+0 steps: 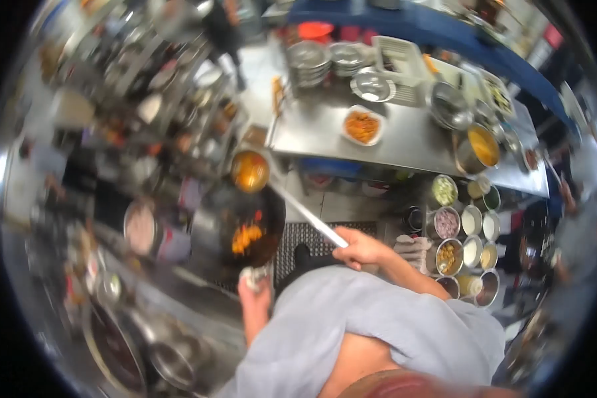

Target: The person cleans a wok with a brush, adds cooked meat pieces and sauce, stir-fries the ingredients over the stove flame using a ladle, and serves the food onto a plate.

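My right hand (361,248) is closed round the end of a ladle's long metal handle (306,212). The ladle's bowl (250,171) holds an orange, oily-looking liquid and hangs over the far rim of a dark wok (209,219). Orange pieces of food (246,239) lie in the bottom of the wok. At the wok's near edge, my left hand (255,292) is closed on a whitish cloth (252,277). The wok's handle, if it has one there, is hidden by the cloth and fingers.
A steel counter (305,140) carries a white dish of orange food (363,126), stacked bowls (308,60) and a pot of yellow liquid (482,147). Ingredient tins (446,223) stand at right. A pot of pinkish contents (140,225) sits left of the wok. People work at far right.
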Available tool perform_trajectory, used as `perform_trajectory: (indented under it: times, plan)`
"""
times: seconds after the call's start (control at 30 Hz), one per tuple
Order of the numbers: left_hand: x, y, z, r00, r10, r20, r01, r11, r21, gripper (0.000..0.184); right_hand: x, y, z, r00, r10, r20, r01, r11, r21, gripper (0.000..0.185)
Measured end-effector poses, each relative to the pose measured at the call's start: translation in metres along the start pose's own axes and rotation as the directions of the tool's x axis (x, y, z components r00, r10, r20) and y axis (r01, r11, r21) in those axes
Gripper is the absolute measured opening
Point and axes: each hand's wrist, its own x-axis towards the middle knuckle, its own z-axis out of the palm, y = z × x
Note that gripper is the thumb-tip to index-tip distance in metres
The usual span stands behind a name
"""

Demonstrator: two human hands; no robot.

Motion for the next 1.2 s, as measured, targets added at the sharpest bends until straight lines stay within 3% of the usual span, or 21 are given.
perform_trajectory:
  times: [0.1, 0.13, 0.2, 0.27, 0.3, 0.33, 0.4, 0.43, 0.57, 0.6, 0.63, 0.7, 0.73, 0.83, 0.87, 0.9, 0.93, 0.97, 1.0, 1.13, 1.2]
  plan:
    - [0.065, 0.021, 0.014, 0.99, -0.08, 0.117, 0.11, 0.955, -0.275, 0.006, 0.018, -0.008, 0.005, 0.999, -0.042, 0.007, 0.041, 0.998, 0.046, 0.036]
    - [0.084, 0.024, 0.002, 0.959, -0.103, 0.265, 0.182, 0.939, -0.293, 0.01, 0.019, -0.014, 0.006, 0.999, -0.048, -0.003, 0.048, 0.997, 0.056, 0.036]
    - [0.047, 0.026, 0.018, 0.995, -0.093, 0.048, 0.103, 0.943, -0.317, 0.009, 0.01, -0.017, 0.008, 0.999, -0.027, -0.028, 0.029, 0.997, 0.078, 0.039]
    - [-0.013, 0.001, 0.015, 0.952, -0.104, -0.289, 0.014, 0.955, -0.297, 0.017, -0.007, -0.024, 0.007, 0.999, 0.024, -0.027, -0.019, 0.985, 0.171, 0.041]
    - [-0.031, -0.008, -0.001, 0.966, -0.141, -0.219, 0.082, 0.962, -0.261, 0.022, -0.013, -0.023, 0.006, 1.0, 0.0, 0.009, -0.002, 0.982, 0.189, 0.041]
    - [-0.048, -0.009, -0.013, 0.983, -0.181, -0.031, 0.173, 0.968, -0.181, 0.017, -0.011, -0.021, 0.011, 0.999, 0.011, 0.031, -0.016, 0.983, 0.181, 0.041]
    - [-0.04, -0.005, 0.003, 0.993, -0.112, -0.038, 0.097, 0.953, -0.286, 0.016, -0.008, -0.021, 0.016, 0.999, 0.042, 0.012, -0.043, 0.956, 0.291, 0.041]
    - [-0.032, 0.005, 0.026, 0.991, -0.088, -0.1, 0.053, 0.948, -0.313, 0.014, 0.002, -0.022, 0.017, 0.999, 0.051, 0.01, -0.052, 0.972, 0.228, 0.041]
    - [0.014, 0.018, 0.025, 0.999, -0.019, -0.042, 0.009, 0.973, -0.229, 0.016, 0.032, -0.039, 0.018, 0.999, 0.04, -0.012, -0.039, 0.999, 0.033, 0.041]
    - [0.01, 0.013, 0.024, 0.998, 0.03, -0.06, -0.042, 0.976, -0.214, 0.015, 0.037, -0.047, 0.02, 0.999, 0.039, -0.035, -0.044, 0.99, -0.133, 0.042]
    - [-0.018, 0.016, 0.044, 0.978, 0.028, -0.206, -0.07, 0.978, -0.196, 0.009, 0.043, -0.054, 0.024, 0.997, 0.033, -0.063, -0.05, 0.956, -0.289, 0.042]
    - [-0.04, -0.001, 0.039, 0.959, 0.223, -0.176, -0.206, 0.972, 0.111, 0.031, 0.056, -0.068, 0.037, 0.993, 0.007, -0.118, -0.069, 0.842, -0.535, 0.043]
    - [-0.055, -0.002, 0.042, 0.958, 0.238, -0.159, -0.195, 0.95, 0.245, 0.043, 0.064, -0.068, 0.046, 0.991, -0.012, -0.136, -0.074, 0.791, -0.607, 0.043]
    - [-0.043, -0.007, 0.038, 0.961, 0.243, -0.132, -0.193, 0.932, 0.307, 0.04, 0.096, -0.056, 0.066, 0.999, 0.039, -0.013, -0.04, 0.813, -0.58, 0.037]
    - [-0.039, 0.0, 0.045, 0.961, 0.239, -0.137, -0.19, 0.937, 0.294, 0.039, 0.105, -0.051, 0.072, 0.984, 0.115, 0.137, -0.052, 0.915, -0.4, 0.031]
    - [-0.021, 0.003, 0.034, 0.971, 0.238, -0.03, -0.227, 0.951, 0.209, 0.028, 0.111, -0.043, 0.076, 0.942, 0.162, 0.293, -0.102, 0.973, -0.208, 0.025]
    - [-0.01, 0.012, 0.033, 0.99, 0.114, -0.078, -0.107, 0.99, 0.088, 0.015, 0.116, -0.032, 0.077, 0.939, 0.177, 0.293, -0.116, 0.97, -0.215, 0.025]
    - [-0.005, 0.023, 0.034, 0.992, -0.002, -0.123, 0.001, 1.0, -0.002, 0.01, 0.122, -0.022, 0.077, 0.887, 0.269, 0.375, -0.309, 0.95, 0.048, 0.021]
    - [-0.005, 0.029, 0.034, 0.98, -0.12, -0.156, 0.106, 0.99, -0.093, 0.007, 0.126, -0.015, 0.078, 0.82, 0.324, 0.472, -0.491, 0.821, 0.289, 0.016]
    - [-0.041, 0.011, 0.042, 0.958, -0.26, -0.118, 0.236, 0.954, -0.184, 0.012, 0.112, 0.0, 0.052, 0.721, 0.397, 0.568, -0.669, 0.614, 0.419, 0.015]
    - [-0.04, 0.002, 0.027, 0.954, -0.27, -0.131, 0.236, 0.945, -0.228, 0.015, 0.103, 0.005, 0.035, 0.751, 0.389, 0.534, -0.632, 0.658, 0.409, 0.015]
